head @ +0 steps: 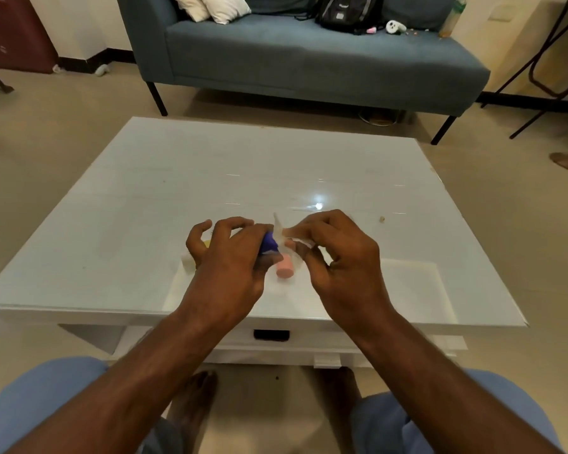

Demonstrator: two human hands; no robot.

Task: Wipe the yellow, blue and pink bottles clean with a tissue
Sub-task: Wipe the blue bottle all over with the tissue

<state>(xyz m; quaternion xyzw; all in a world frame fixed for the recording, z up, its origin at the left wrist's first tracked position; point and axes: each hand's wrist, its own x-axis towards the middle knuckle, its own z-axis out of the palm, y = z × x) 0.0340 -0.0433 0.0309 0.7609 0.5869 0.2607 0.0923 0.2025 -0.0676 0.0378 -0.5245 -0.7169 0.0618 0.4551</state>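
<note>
Blue bottle (pixel 269 243) is sitting in my left hand (pixel 225 257), lifted just above the bench (pixel 118 204) near the middle of its front edge. Left grip is clamping round the bottle body, fingers curling over it, mostly hiding it; only the blue end is poking out toward my right hand (pixel 336 253). I'm holding it up off the surface, probably so the tissue can get all the way round.

Right grip is pinching the tissue (pixel 284 232) between thumb and fingertips, bunched and pressed against the exposed end of the blue bottle. Tissue is thin, white, partly see-through; exact contact spot is blurry, so can't say how much of the bottle it's covering.

Pink bottle (pixel 286 269) is lying on its side on the bench, just below and between the two hands, close to the front edge, flat end facing me. Not being touched. Likely parked there within reach for its own wipe.

Yellow bottle (pixel 207 244) is barely showing, a sliver behind my left fingers, on the bench toward the left; a white bit near it could be its cap, can't confirm.

Judging step: wiping the blue one, mid-task. Whether yellow or pink are already wiped, can't tell from here.
</note>
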